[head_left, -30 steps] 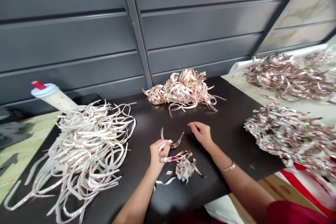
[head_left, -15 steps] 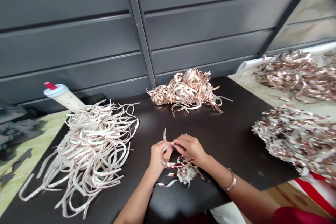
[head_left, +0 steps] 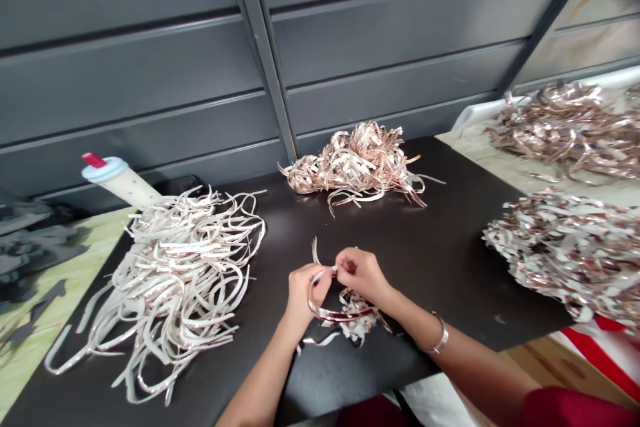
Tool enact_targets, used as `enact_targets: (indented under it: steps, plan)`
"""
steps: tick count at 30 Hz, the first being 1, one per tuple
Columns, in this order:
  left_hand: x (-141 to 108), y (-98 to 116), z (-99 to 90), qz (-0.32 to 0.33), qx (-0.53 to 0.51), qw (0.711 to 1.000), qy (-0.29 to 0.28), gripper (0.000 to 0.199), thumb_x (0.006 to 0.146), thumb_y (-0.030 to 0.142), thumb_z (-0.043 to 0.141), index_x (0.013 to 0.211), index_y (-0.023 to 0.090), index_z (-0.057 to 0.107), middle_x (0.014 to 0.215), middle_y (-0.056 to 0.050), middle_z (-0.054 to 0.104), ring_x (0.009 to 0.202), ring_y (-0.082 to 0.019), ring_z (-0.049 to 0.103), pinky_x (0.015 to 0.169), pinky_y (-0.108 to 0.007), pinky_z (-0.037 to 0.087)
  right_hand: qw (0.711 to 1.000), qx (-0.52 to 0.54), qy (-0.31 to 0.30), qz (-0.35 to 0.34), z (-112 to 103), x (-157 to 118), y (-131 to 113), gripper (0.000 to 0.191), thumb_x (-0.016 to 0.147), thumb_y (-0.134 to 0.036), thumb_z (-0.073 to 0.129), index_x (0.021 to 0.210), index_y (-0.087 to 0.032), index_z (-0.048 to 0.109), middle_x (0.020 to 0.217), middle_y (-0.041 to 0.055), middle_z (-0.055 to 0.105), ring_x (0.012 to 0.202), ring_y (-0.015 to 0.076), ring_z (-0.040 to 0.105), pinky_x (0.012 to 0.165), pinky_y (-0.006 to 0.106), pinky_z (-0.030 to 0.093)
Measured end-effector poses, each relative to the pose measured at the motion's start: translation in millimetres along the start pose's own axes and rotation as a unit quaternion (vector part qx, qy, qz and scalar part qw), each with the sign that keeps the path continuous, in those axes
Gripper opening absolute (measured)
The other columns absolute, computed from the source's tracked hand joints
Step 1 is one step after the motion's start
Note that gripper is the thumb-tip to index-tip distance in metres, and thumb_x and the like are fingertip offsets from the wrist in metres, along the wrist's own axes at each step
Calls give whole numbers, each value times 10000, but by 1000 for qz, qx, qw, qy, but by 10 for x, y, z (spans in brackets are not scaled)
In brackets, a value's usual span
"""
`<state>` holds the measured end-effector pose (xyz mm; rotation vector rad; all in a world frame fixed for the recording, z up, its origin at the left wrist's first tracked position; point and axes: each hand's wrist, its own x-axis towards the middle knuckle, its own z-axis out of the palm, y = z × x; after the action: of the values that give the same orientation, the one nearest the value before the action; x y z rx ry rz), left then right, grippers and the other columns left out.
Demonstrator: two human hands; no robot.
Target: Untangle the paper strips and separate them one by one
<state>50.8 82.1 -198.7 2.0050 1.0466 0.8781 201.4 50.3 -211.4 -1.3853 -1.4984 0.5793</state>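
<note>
Near the front middle of the black board, my left hand (head_left: 306, 288) is closed on a shiny strip (head_left: 345, 315), white on one side and rose-gold on the other, that curls below it. My right hand (head_left: 361, 273) pinches the strip's end close beside my left fingertips. A few thin strands (head_left: 315, 250) stick up behind my left hand. Beneath my right hand lies a small heap of short scraps (head_left: 359, 328). A large pile of long white-backed strips (head_left: 180, 280) lies to the left, and a rose-gold bundle (head_left: 355, 167) sits at the back.
A pale tumbler (head_left: 123, 181) with a red top lies tilted at the back left, near a dark object. Two heaps of shiny strips, one rose-gold (head_left: 570, 127) and one mostly white (head_left: 570, 247), are on the right. Grey panels (head_left: 400, 33) stand behind the board.
My right hand has turned and its fingers have curled more tightly at the strip. The curled strip's free end reaches slightly further right. The view has shifted a little.
</note>
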Motion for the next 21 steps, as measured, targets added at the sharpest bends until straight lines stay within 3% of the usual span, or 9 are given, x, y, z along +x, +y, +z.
enact_targets:
  steps: [4,12,15,21]
  plan:
    - [23,-6,-19,-91,-89,992,8,197,747,274,607,639,135,696,568,-19,641,519,-125,568,479,-201,404,979,160,-51,113,-25,17,1,78,679,-217,514,624,-168,539,523,-45,468,460,74,398,453,189,321]
    - [21,2,5,-80,-128,988,8,192,732,265,605,603,147,686,546,-11,620,485,-108,534,456,-197,393,934,279,-102,200,-80,12,-35,119,661,-261,572,604,-169,521,445,-78,413,401,51,305,419,190,237]
    - [37,-26,-23,-50,-104,993,1,212,752,265,594,606,145,688,552,-21,619,495,-113,539,462,-200,390,915,317,-129,213,-111,-3,-19,192,691,-336,606,634,-162,548,468,-61,456,402,57,333,414,194,246]
    - [45,-40,-118,22,-24,999,-18,228,797,247,567,648,154,714,576,-30,618,524,-112,545,498,-206,385,953,219,-123,169,-187,-19,-16,196,688,-333,681,723,-146,633,643,-4,582,576,99,483,558,225,372]
